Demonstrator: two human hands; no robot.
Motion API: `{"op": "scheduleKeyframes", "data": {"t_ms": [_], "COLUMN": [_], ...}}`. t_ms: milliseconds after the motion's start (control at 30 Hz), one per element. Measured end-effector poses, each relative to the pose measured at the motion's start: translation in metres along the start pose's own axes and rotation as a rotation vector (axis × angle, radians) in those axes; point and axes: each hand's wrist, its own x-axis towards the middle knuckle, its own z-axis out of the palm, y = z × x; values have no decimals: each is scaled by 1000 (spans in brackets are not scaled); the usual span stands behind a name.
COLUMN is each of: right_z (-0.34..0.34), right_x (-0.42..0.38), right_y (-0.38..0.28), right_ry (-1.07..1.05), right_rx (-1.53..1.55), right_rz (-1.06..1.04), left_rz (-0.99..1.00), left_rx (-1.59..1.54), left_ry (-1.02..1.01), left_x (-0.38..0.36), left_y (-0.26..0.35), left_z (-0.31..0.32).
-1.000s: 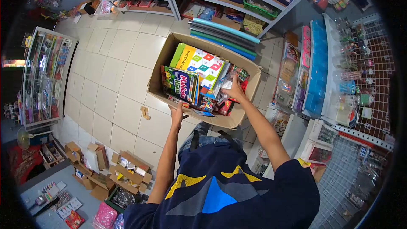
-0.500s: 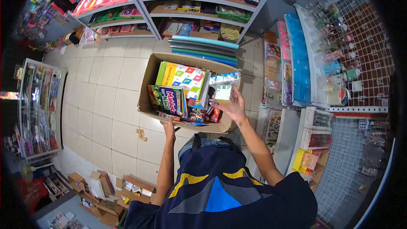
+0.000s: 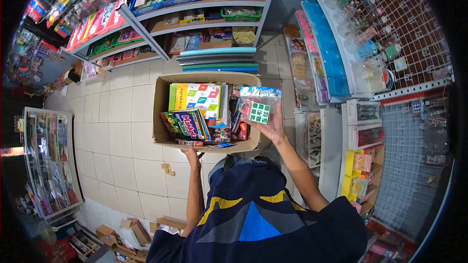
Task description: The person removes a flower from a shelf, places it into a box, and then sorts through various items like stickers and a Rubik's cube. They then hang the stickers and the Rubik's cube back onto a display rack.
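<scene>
A puzzle cube [image 3: 259, 113] in a clear plastic packet with a blue printed header lies in my right hand [image 3: 274, 125], above the right side of an open cardboard box [image 3: 158, 129]. My left hand [image 3: 192, 154] grips the near edge of the box, its fingers partly hidden by the wall. Inside the box stand a yellow and checkered mathematics book [image 3: 200, 98], a stack of colouring books [image 3: 187, 122] and several small packets. The box is in front of my torso, and what bears it from below is hidden.
Rolls of coloured material [image 3: 217, 59] lie beyond the box, before a metal shelf [image 3: 204, 28] of goods. White and blue racks [image 3: 336, 70] stand on the right, a display case [image 3: 48, 158] on the left. Cardboard boxes [image 3: 134, 234] are at the lower left.
My right hand has turned the packet so that the cube's face and the header show upright. The view has shifted, and the shelves and racks now sit further left.
</scene>
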Motion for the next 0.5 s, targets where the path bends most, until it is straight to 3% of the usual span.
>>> {"op": "scheduleKeyframes", "data": {"t_ms": [100, 167, 233, 400, 500], "right_z": [-1, -8, -16, -35, -35], "right_x": [-11, -17, -20, -29, -38], "right_y": [-4, -7, -11, -30, -36], "right_ry": [-38, -141, -99, 141, 212], "right_rx": [-27, -118, -212, -356, -512], "right_rz": [-27, -41, -80, -131, -199], "left_rz": [19, 85, 161, 17, 64], "left_rx": [-9, 18, 51, 61, 63], "left_ry": [-13, -1, 21, 33, 56], "left_x": [56, 53, 22, 51, 57], "left_y": [-46, -42, -22, -37, -41], "left_z": [-30, -28, -12, -27, -29]}}
